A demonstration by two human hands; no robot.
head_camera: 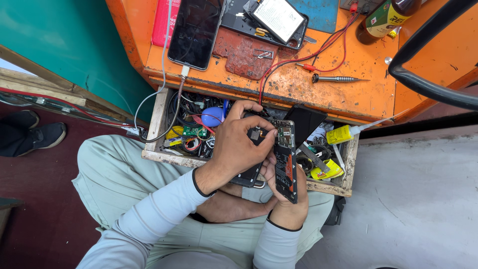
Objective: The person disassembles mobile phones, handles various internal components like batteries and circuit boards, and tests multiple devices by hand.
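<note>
The left hand (234, 144) is seen at the centre of the frame, its fingers curled narrow and its fingertips pressed onto the upper end of an opened smartphone (285, 159). The right hand (285, 192) is closed around the phone's lower half from beneath, so the phone is held upright between both hands, just above the lap.

The phone's back cover is already off: the circuit board and internal parts are exposed. Whether any part has been taken out cannot be told; the board appears to remain in place, and reassembly is evidently not yet done.

The orange workbench (348, 84) fills the upper part of the frame. Below its edge, an open wooden drawer (158, 117) crammed with cables and small parts lies directly behind the hands. On the bench at upper left a black smartphone (195, 32) is plugged into a cable; to its right another opened phone with a battery (279, 19) lies. A precision screwdriver (338, 78) rests right of centre, and a yellow glue tube (343, 134) sits in the drawer, near the held phone.
</note>
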